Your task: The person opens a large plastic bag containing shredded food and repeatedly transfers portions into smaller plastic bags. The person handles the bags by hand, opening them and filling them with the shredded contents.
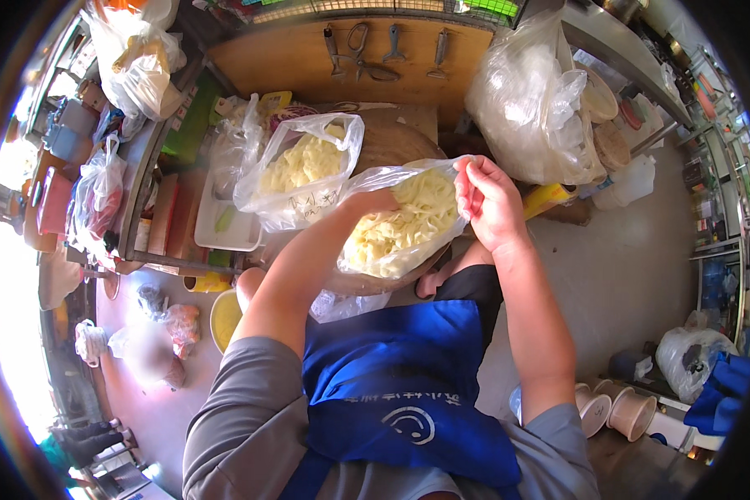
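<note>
A clear plastic bag (406, 265) full of pale yellow, noodle-like strips (428, 215) lies open on a round wooden surface (406, 145). With thumb and fingers, my right hand (490, 197) pinches the bag's rim at its far right corner and holds it up. My left hand (372, 203) reaches in over the left rim; its fingertips are among the strips, so their grip is hidden. Just left of it stands a second open plastic bag (297, 209), bearing handwriting, with similar pale yellow strips (306, 159) inside.
A white tray (240, 240) with a green piece sits at left. Scissors (378, 73) and a peeler (394, 44) hang on the wooden board (275, 56). A bulky plastic bag (525, 94) hangs at right, above a yellow roll (547, 200). A yellow basin (225, 317) is by my left leg.
</note>
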{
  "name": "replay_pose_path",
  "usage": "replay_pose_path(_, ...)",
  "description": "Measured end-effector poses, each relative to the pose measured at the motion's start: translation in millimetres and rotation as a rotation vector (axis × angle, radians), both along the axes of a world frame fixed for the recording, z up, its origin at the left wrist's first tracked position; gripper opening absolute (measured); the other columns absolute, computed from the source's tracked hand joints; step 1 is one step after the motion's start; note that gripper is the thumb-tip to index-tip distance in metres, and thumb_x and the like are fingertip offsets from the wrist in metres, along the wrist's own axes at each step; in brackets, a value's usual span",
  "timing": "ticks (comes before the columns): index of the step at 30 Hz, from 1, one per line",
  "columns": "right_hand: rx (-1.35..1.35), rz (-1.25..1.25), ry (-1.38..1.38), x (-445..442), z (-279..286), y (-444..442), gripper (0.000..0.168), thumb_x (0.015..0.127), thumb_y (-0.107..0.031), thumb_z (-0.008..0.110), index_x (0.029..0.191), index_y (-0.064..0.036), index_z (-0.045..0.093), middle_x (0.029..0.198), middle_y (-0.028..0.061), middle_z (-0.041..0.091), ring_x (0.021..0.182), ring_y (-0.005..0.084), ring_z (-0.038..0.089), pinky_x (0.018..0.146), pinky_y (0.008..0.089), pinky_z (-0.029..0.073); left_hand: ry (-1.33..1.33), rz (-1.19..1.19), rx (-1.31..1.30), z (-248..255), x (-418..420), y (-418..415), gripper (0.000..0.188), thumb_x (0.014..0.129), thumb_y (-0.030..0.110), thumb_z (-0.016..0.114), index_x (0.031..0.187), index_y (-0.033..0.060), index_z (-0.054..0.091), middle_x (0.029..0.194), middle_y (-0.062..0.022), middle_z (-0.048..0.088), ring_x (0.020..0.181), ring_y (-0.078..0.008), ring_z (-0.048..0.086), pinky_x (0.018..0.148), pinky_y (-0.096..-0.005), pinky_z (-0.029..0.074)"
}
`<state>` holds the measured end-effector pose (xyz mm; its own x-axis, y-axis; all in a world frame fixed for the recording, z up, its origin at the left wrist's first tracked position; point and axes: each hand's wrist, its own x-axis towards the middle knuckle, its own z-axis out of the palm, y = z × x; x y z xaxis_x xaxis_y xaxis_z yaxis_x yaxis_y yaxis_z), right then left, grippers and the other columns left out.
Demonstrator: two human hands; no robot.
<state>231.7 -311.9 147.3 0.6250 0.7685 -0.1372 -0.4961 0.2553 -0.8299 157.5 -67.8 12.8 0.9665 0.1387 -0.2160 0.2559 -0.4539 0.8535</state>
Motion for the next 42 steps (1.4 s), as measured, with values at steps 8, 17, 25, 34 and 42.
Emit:
replay_pose_path(8, 0.048, 0.012, 0.008, 3, 0, 0, 0.017, 0.103, -0.019, 0.051, 0.102, -0.006, 0.061, 0.076, 0.0015, 0.059, 0.061, 0.0097, 0.053, 0.051, 0.0226, 0.041, 0.176, -0.039, 0.358, 31, 5, 5, 0.068, 0.080, 0.058, 0.071, 0.134, 0.0168, 0.060, 0.130, -0.0102, 0.064, 0.128, -0.0219, 0.053, 0.114, -0.0369, 0.033)
replay_pose_path(17, 0.171, 0.004, 0.014, -1, -2, -10, 0.020, 0.101, -0.024, 0.055, 0.104, -0.006, 0.063, 0.076, 0.0024, 0.060, 0.058, 0.0099, 0.051, 0.051, 0.0221, 0.039, 0.433, -0.223, 0.346, -18, -20, -42, 0.038, 0.079, 0.032, 0.074, 0.113, 0.0125, 0.071, 0.108, -0.0146, 0.069, 0.109, -0.0302, 0.063, 0.092, -0.0439, 0.049)
replay_pose_path(25, 0.043, 0.023, -0.018, -7, 2, -9, 0.027, 0.101, -0.023, 0.053, 0.120, -0.005, 0.061, 0.069, 0.0003, 0.055, 0.053, 0.0069, 0.044, 0.047, 0.0211, 0.033, 0.307, 0.095, 0.285, -5, -7, 13, 0.040, 0.094, 0.050, 0.058, 0.116, 0.0184, 0.070, 0.103, -0.0090, 0.071, 0.084, -0.0160, 0.068, 0.065, -0.0313, 0.054)
replay_pose_path(34, -0.112, 0.012, -0.080, -14, 11, 0, 0.047, 0.105, -0.022, 0.045, 0.148, -0.005, 0.042, 0.060, -0.0004, 0.046, 0.045, 0.0065, 0.036, 0.047, 0.0214, 0.034, 0.117, -0.487, 0.780, -21, -20, -69, 0.106, 0.064, 0.051, 0.083, 0.154, 0.0263, 0.033, 0.156, -0.0191, 0.032, 0.144, -0.0404, 0.031, 0.110, -0.0678, 0.029)
replay_pose_path(42, -0.068, 0.058, -0.130, -18, 19, -9, 0.051, 0.104, -0.025, 0.049, 0.149, -0.003, 0.039, 0.064, -0.0002, 0.049, 0.048, 0.0063, 0.037, 0.046, 0.0209, 0.032, 0.269, -0.343, 0.657, -10, -29, -53, 0.084, 0.065, 0.034, 0.083, 0.140, 0.0151, 0.050, 0.125, -0.0175, 0.058, 0.114, -0.0346, 0.061, 0.092, -0.0449, 0.052)
